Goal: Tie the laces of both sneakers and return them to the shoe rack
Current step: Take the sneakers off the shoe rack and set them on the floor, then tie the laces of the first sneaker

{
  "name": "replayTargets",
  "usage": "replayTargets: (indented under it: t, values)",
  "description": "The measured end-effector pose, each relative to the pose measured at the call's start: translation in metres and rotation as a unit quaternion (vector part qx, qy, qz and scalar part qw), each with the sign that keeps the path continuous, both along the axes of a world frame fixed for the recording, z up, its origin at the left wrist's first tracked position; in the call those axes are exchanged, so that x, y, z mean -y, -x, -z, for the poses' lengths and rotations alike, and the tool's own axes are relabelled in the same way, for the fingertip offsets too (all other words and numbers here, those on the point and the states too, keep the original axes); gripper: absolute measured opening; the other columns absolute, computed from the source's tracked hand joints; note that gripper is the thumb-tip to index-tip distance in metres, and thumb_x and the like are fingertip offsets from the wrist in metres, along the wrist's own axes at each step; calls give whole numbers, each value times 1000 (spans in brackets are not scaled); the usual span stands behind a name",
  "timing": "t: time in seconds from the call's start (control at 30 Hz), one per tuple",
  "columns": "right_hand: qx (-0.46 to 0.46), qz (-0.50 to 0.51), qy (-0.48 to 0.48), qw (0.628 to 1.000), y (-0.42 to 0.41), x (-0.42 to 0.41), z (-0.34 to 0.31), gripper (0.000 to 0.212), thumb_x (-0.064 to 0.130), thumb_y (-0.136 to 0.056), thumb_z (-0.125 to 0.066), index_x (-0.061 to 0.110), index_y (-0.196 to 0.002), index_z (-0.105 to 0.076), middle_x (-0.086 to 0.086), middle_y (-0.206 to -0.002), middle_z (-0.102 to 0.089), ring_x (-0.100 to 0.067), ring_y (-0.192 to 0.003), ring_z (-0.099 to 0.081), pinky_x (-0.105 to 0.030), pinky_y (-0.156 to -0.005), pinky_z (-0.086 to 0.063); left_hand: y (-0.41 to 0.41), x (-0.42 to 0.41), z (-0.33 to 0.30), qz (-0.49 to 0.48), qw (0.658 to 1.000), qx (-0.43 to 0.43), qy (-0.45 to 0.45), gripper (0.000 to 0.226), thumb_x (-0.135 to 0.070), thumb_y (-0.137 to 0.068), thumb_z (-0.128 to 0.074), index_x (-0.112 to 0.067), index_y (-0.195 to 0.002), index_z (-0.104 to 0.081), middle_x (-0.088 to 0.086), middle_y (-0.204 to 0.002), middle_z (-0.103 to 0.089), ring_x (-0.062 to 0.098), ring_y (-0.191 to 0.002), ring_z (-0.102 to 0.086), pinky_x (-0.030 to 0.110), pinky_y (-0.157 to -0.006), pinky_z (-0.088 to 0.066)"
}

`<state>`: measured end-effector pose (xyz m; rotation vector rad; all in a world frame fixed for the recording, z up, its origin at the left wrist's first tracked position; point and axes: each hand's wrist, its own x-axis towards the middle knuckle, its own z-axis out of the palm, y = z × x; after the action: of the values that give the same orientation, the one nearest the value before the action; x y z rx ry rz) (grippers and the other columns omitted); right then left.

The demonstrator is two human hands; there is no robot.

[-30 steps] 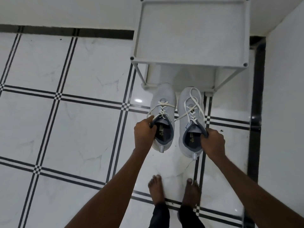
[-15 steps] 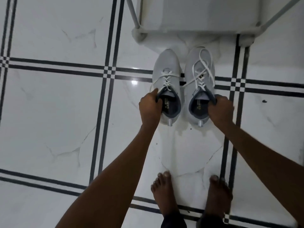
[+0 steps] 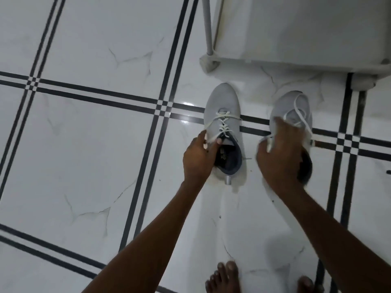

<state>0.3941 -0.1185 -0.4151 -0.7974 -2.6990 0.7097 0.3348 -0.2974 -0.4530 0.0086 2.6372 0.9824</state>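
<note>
Head camera looks straight down at a white tiled floor [image 3: 84,144] crossed by dark double lines. Two pale grey sneakers sit on it, toes pointing toward the white shoe rack [image 3: 296,49], whose lower frame and a foot show at the top right. Neither shoe is on the rack; both rest on the floor just in front of it, side by side but apart.

The left sneaker [image 3: 224,115] has its white laces [image 3: 224,123] loose, untied, with ends trailing off either side. The left hand [image 3: 197,159] grips the collar of this shoe on its left side, fingers curled around the rim, the thumb at the opening near the tongue, one lace end running across the fingers.

The right sneaker [image 3: 294,108] is blurred and partly covered. The right hand [image 3: 279,157] lies over its tongue and opening, fingers spread and bent down on the shoe; loose lace loops lie around the fingers, but whether it pinches a lace I cannot tell.

Bare toes [image 3: 224,278] stand at the bottom edge.
</note>
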Motion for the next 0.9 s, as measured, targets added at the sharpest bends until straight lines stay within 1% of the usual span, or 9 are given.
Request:
replayTargets:
  t: [0.07, 0.13, 0.2, 0.3, 0.37, 0.53, 0.63, 0.77, 0.9]
  values:
    - [17, -85, 74, 993, 29, 21, 11, 34, 24, -85, -57, 8, -115, -65, -12, -111, -67, -32, -108, -56, -30, -91, -39, 20, 15, -5, 15, 997, 70, -38, 54, -64, -87, -59, -25, -125, -60, -2, -92, -74, 10, -72, -72, 28, -63, -58]
    - [75, -164, 119, 976, 56, 32, 22, 26, 32, -85, -58, 14, -100, -70, -7, -102, -69, -26, -100, -57, -25, -81, -36, 42, 28, -13, 73, 985, 148, -45, 49, -55, -84, -68, -21, -119, -65, -1, -81, -77, 5, -60, -71, 15, -53, -50]
    - [90, -189, 131, 969, 75, 35, 29, 7, 20, -82, -65, 16, -82, -70, -1, -86, -66, -20, -89, -54, -25, -71, -33, 61, 35, -21, 129, 972, 196, -30, 40, -45, -84, -74, -16, -111, -71, 2, -76, -78, 3, -53, -66, 9, -46, -42]
    - [109, -185, 164, 963, 89, 27, 28, 15, 12, -81, -67, 21, -69, -64, 4, -73, -64, -18, -77, -61, -22, -56, -34, 91, 31, -34, 182, 955, 235, 9, 24, -31, -83, -77, -11, -98, -77, 5, -76, -78, 4, -51, -60, 13, -43, -39]
    - [125, -192, 207, 951, 92, 21, 24, 14, 18, -83, -70, 24, -72, -64, 4, -75, -67, -16, -74, -63, -19, -58, -39, 107, 20, -47, 225, 943, 243, 32, 15, -22, -82, -76, -10, -91, -78, 9, -77, -78, 9, -53, -58, 17, -44, -38]
    - [150, -256, 266, 917, 89, 21, 12, 13, 18, -80, -78, 18, -93, -78, -1, -91, -74, -19, -85, -67, -34, -79, -52, 134, -12, -79, 236, 944, 231, 21, 12, -11, -79, -76, -7, -90, -78, 3, -52, -63, 10, -43, -45, 15, -41, -37]
    - [127, -240, 338, 901, 85, 17, 15, 6, 6, -81, -74, 10, -84, -78, -6, -88, -75, -20, -85, -69, -35, -81, -52, 144, -22, -89, 256, 927, 270, 47, 15, -10, -81, -77, -5, -95, -77, 1, -54, -68, 6, -43, -56, 14, -44, -44]
    - [134, -252, 414, 864, 83, 11, 13, 10, 8, -82, -73, 16, -76, -75, -2, -82, -74, -16, -83, -68, -33, -85, -51, 148, -23, -96, 287, 899, 323, 75, 18, -6, -85, -74, 2, -101, -74, 2, -64, -74, 2, -45, -62, 14, -52, -50]
    - [118, -269, 359, 886, 81, 14, 15, 12, 9, -85, -72, 17, -76, -70, -8, -89, -74, -21, -91, -68, -35, -82, -50, 144, -27, -84, 324, 841, 395, 177, 25, -7, -90, -69, 8, -110, -69, 7, -75, -78, 9, -64, -69, 19, -68, -56]
